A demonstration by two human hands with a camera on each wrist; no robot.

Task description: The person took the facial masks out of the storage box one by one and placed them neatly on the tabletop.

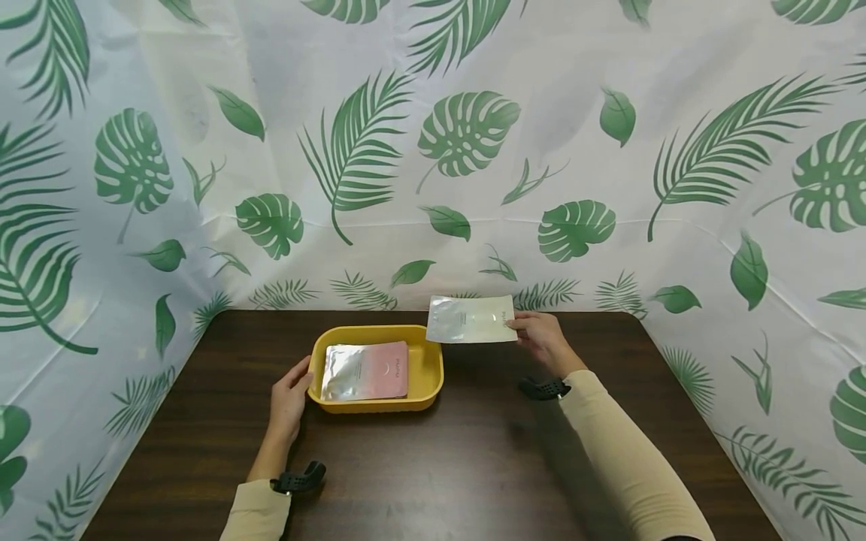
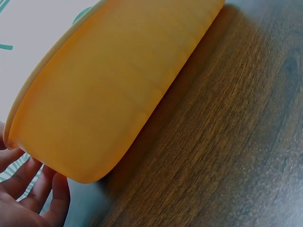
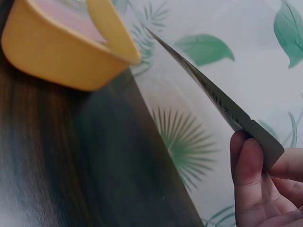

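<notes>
A yellow plastic basket (image 1: 428, 376) stands on the table, holding a silver-and-pink sheet mask packet (image 1: 379, 372) that lies flat at its left side. At the basket's left end my left hand (image 1: 291, 394) grips the wall by the rim. The left wrist view shows its bent fingers (image 2: 59, 194) against the basket's end. My right hand (image 1: 541, 338) pinches a silver and pale yellow-green sheet mask packet (image 1: 467, 319) by its right end. This packet is raised above the table, its left edge near the basket's right back corner. In the right wrist view the packet (image 3: 222, 101) appears nearly edge-on.
The dark wood table (image 1: 433, 473) extends around the basket to both sides and the front. Right behind its back edge hangs a white cloth (image 1: 487, 240) printed with green leaves. Both wrists wear black bands (image 1: 298, 479).
</notes>
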